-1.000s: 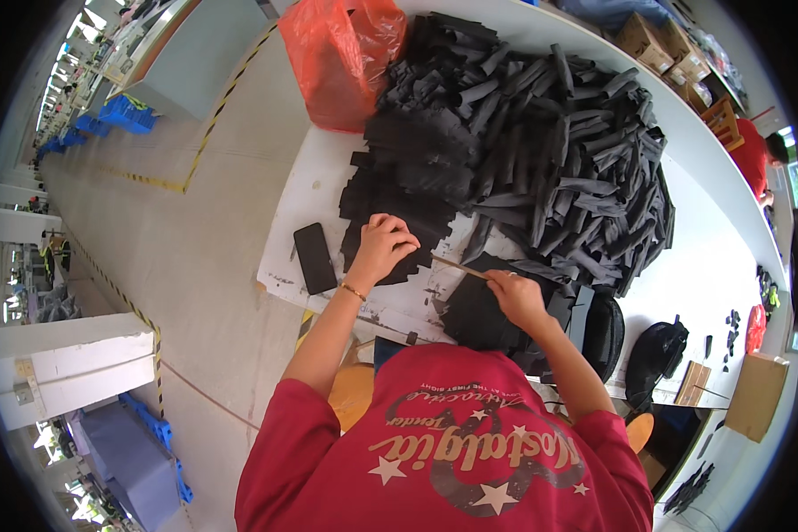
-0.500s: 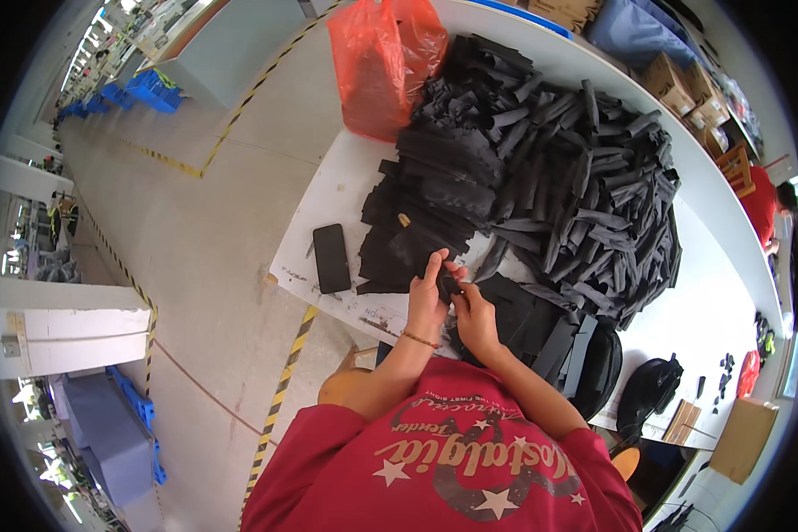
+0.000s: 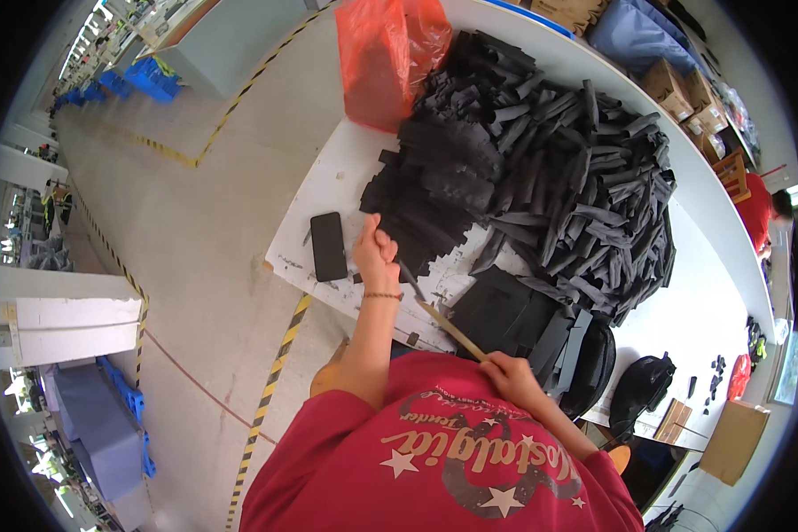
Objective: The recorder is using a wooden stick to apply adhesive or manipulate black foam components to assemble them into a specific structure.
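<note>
My left hand (image 3: 376,253) is closed at the near edge of a layered stack of black fabric-like pieces (image 3: 443,182). A thin dark strip (image 3: 410,280) trails from it toward my body; how the fingers grip it is partly hidden. My right hand (image 3: 512,378), low and close to my shirt, pinches one end of a narrow tan strip (image 3: 455,330). The tan strip slants up and left, its far end meeting or lying very near the dark strip's lower end. To the left of my left hand, a black phone (image 3: 329,246) lies on the white table (image 3: 306,199).
A large heap of curled black pieces (image 3: 594,195) covers the table's right side. Flat black sheets (image 3: 503,310) lie nearer me. A red plastic bag (image 3: 386,66) stands at the far left corner, and black bags (image 3: 644,386) sit at the right. Another person (image 3: 756,213) is at far right.
My hands, together over the black stack before, have come apart. The left moved left and slightly up; the right drew down and right, with the tan strip now stretched out from it.
</note>
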Action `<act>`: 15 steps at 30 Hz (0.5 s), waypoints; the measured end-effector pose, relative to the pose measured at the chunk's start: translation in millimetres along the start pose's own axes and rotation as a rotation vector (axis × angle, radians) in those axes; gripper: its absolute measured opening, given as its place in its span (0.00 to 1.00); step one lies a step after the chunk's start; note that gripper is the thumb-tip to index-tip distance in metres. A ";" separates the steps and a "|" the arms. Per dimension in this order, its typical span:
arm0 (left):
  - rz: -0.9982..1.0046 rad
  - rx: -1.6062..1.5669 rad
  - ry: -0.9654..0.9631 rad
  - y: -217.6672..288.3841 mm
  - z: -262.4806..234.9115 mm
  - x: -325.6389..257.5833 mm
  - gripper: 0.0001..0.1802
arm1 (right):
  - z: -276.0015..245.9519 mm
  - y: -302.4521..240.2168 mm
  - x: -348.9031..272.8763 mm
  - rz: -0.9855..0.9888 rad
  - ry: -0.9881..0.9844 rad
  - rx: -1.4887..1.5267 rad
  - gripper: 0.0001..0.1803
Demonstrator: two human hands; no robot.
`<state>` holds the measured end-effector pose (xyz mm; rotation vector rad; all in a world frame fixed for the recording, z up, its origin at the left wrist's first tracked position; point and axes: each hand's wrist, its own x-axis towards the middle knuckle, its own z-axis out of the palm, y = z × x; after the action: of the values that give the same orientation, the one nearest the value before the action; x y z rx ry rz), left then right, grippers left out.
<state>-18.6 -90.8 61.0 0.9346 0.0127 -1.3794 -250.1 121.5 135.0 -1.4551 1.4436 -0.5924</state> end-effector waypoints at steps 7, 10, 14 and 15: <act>-0.164 -0.043 0.055 -50.3 31.1 -43.6 0.13 | 3.0 -34.3 54.2 -0.099 0.445 0.087 0.18; -0.189 0.066 0.018 -59.4 36.9 -50.7 0.13 | 10.5 -19.8 95.2 -0.170 0.488 0.281 0.10; 0.369 0.702 -0.582 -55.2 25.7 -57.9 0.15 | -1.1 -20.0 108.9 -0.173 0.509 0.272 0.05; 0.655 0.973 -0.865 -53.8 22.5 -62.4 0.16 | -4.5 -16.3 110.5 -0.193 0.513 0.248 0.06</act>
<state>-90.0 -47.3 78.4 0.8894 -1.5897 -1.0204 -226.4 13.3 119.8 -1.3043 1.5502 -1.2912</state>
